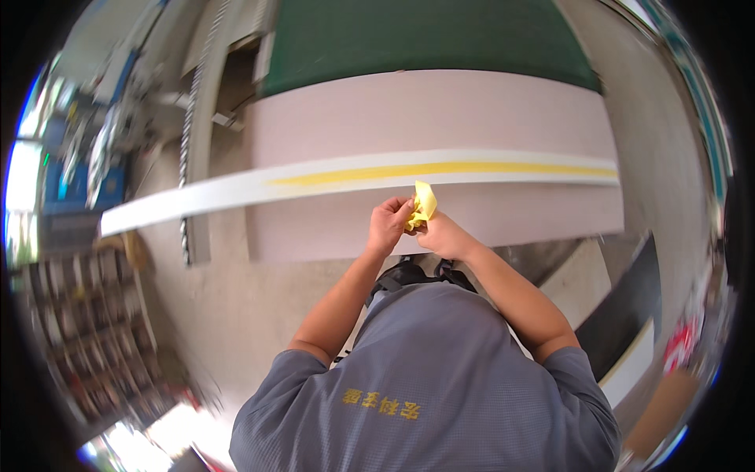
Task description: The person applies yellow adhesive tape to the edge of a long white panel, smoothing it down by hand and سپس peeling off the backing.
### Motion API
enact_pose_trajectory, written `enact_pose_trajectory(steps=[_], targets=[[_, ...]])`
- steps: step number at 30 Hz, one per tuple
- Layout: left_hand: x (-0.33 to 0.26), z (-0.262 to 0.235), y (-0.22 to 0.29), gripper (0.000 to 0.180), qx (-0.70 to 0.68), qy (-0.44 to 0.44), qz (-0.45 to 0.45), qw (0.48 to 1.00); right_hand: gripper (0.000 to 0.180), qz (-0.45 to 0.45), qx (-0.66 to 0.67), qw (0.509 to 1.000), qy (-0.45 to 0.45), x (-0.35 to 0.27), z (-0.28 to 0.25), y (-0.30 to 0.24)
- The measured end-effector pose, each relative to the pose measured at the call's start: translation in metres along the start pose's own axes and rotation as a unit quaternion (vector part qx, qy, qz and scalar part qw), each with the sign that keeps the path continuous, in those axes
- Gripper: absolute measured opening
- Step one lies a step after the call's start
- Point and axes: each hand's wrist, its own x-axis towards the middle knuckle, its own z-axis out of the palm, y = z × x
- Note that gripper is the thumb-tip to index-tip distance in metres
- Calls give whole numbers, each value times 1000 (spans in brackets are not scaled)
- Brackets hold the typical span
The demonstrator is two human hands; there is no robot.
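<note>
A crumpled, thin yellow piece [425, 198], like tape or film, sits between my two hands in front of my waist. My left hand [387, 225] is closed, its thumb and fingers pinching the piece from the left. From the right, my right hand [445, 237] grips it lower down, its fingertips partly hidden behind the crumple. Just beyond my hands lies a long white strip [197, 189], with a yellow band [440, 168] along its middle and right part. Its left end sticks out past the pale pink board [440, 118] beneath it.
Behind the pink board is a dark green surface [425, 35]. Machinery with a long threaded bar [189, 141] stands to the left. A shelf rack [90, 322] full of small items is at lower left. Dark and white panels [629, 315] lean at right.
</note>
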Motion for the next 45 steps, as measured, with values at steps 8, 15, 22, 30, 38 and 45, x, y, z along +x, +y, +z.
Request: enact_pose_trajectory(steps=[8,15,22,30,38,45], targets=[[-94,-151,-43,17,37,342,170,924,63,234,-191,906,-296,46,-41,-65],[-124,-243,-48,44,53,417,130,898,57,-56,-375,919,-107,143,-8,-46],[-48,-314,-30,47,-31,379,9,925,59,-117,-453,883,-48,293,169,-42],[20,-346,22,33,-24,283,70,956,56,51,-452,887,-78,379,225,-2],[21,-356,20,29,-79,248,75,963,55,32,-372,924,-75,380,225,0],[20,-361,23,28,-72,232,63,968,54,33,-373,926,-51,372,230,-12]])
